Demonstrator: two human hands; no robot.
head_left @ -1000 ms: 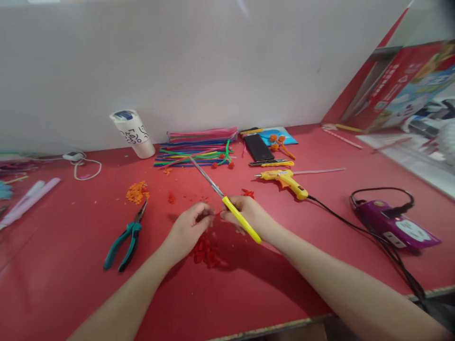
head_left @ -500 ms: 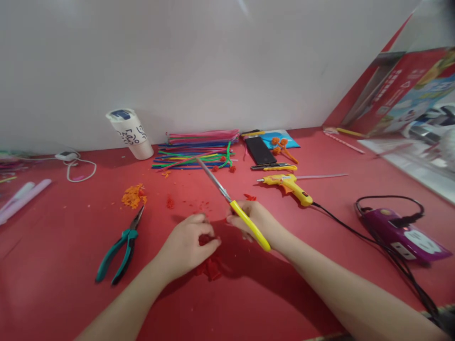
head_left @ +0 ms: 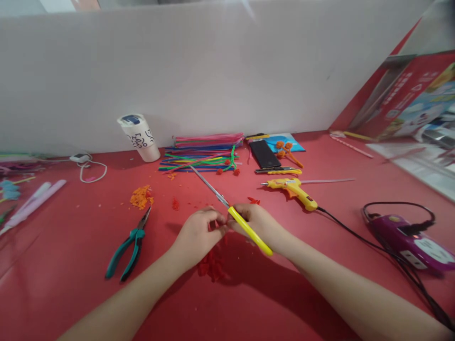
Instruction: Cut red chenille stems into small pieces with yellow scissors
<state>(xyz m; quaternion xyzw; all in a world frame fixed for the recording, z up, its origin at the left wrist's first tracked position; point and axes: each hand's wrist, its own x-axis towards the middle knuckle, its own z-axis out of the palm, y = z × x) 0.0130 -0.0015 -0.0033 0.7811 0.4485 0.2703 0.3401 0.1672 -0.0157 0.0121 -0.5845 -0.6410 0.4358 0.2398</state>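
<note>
My two hands meet over a red table (head_left: pixel 71 293). My right hand (head_left: pixel 258 221) is closed round yellow-handled scissors (head_left: pixel 249 229), whose metal blades point up and to the left. My left hand (head_left: pixel 199 234) is pinched on a small red piece right beside the right hand's fingertips. A heap of red cut bits (head_left: pixel 211 267) lies just under the left hand.
Teal-handled pliers (head_left: pixel 130 244) lie to the left, near an orange crumb pile (head_left: pixel 140 196). At the back stand a white cup (head_left: pixel 140 137), a stack of coloured pipe cleaners (head_left: pixel 202 154) and a phone (head_left: pixel 265 154). A yellow glue gun (head_left: pixel 293 187) and a purple power strip (head_left: pixel 408 239) sit right.
My left hand dipped to the red heap half a second ago and has come back up to meet the right hand. The scissors stayed in my right hand. The view shifted slightly.
</note>
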